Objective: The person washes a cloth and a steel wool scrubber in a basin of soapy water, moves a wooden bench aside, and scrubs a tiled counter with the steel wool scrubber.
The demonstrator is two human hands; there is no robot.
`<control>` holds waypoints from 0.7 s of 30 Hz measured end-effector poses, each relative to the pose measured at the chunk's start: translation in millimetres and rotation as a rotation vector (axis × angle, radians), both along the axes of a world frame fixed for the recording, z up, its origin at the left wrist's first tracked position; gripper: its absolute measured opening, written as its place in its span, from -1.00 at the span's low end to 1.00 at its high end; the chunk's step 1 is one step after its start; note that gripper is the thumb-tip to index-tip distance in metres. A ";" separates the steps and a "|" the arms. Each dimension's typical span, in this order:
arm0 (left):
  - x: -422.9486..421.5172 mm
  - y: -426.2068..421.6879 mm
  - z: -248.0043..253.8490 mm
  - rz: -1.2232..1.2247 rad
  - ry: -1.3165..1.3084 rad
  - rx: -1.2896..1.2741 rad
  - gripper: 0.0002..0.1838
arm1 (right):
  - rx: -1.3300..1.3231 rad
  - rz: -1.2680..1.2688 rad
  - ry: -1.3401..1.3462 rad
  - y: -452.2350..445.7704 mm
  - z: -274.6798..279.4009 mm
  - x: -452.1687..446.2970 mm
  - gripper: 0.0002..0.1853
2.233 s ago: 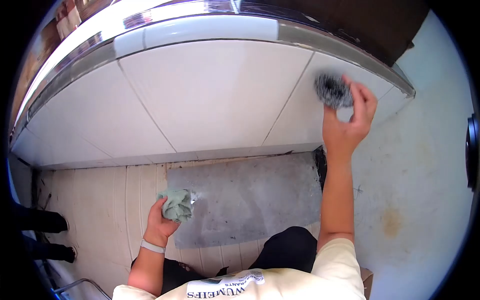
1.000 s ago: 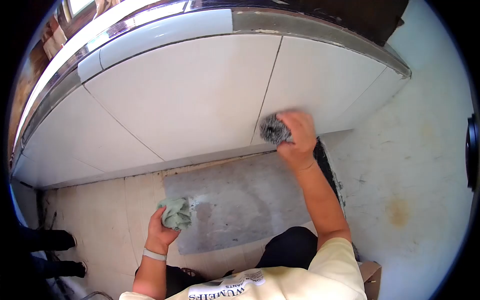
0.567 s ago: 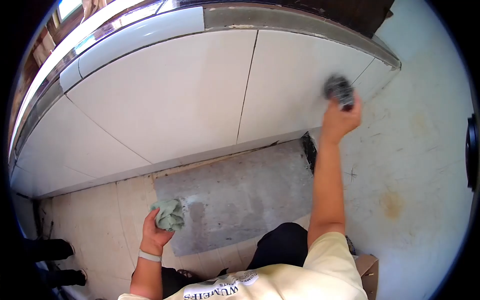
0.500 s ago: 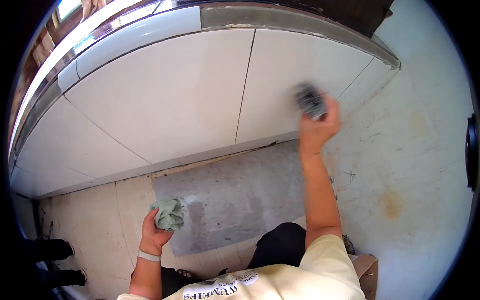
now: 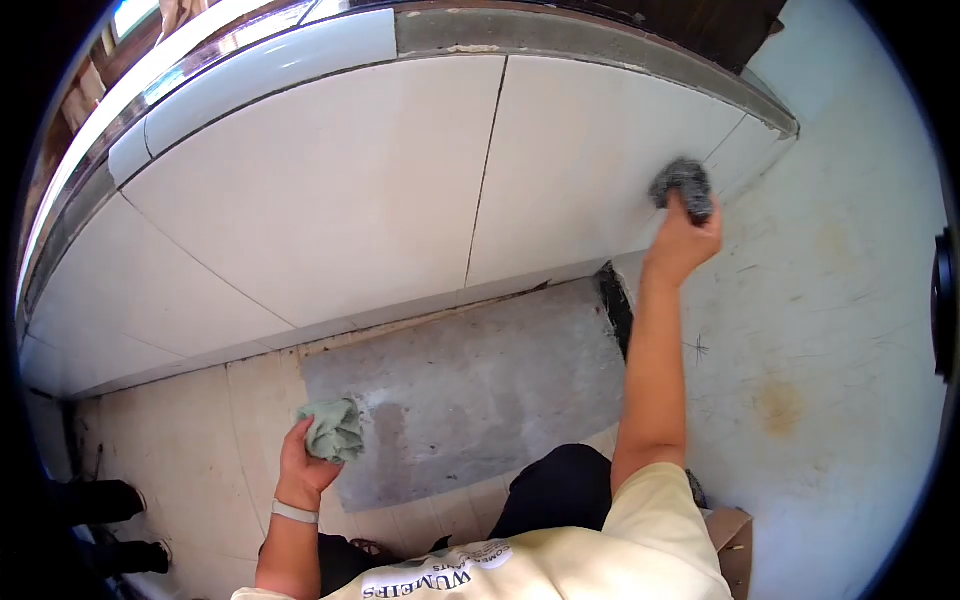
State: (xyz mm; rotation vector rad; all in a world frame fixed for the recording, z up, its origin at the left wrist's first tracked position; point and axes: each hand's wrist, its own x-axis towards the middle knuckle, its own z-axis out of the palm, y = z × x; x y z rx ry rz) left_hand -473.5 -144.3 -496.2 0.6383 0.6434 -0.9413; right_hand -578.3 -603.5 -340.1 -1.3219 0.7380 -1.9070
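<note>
My right hand grips a dark grey steel wool scourer against the right part of the white tiled front, close to a tile joint. The palm side of that hand is turned from view. Low on the left, my left hand holds a crumpled pale green cloth, its fingers closed around one side. The cloth hangs over the floor near the grey slab, apart from the tiles.
A grey slab lies on the beige floor. At the right rises a stained pale wall. Another person's dark shoes stand at the lower left. A cardboard box sits at my right side.
My right hand has moved to the right along the tiles with the scourer. My left hand and the cloth have stayed nearly in place.
</note>
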 end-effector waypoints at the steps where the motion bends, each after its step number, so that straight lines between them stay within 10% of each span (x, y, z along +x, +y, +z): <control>1: -0.7 -2.0 3.4 -0.004 0.004 0.009 -0.60 | -0.134 -0.029 0.142 16.5 -7.0 7.3 -0.75; 7: -2.6 -9.7 11.8 -0.040 -0.002 0.037 -0.59 | -0.455 0.184 0.407 64.4 -26.4 23.2 -0.64; 15: 0.9 -1.7 8.5 -0.045 -0.014 -0.007 -0.59 | 0.168 0.171 -0.238 -16.4 -3.1 -8.2 -0.73; 21: -0.3 -3.2 10.0 -0.054 -0.021 0.017 -0.60 | -0.149 0.085 0.248 25.7 -39.5 6.9 -0.77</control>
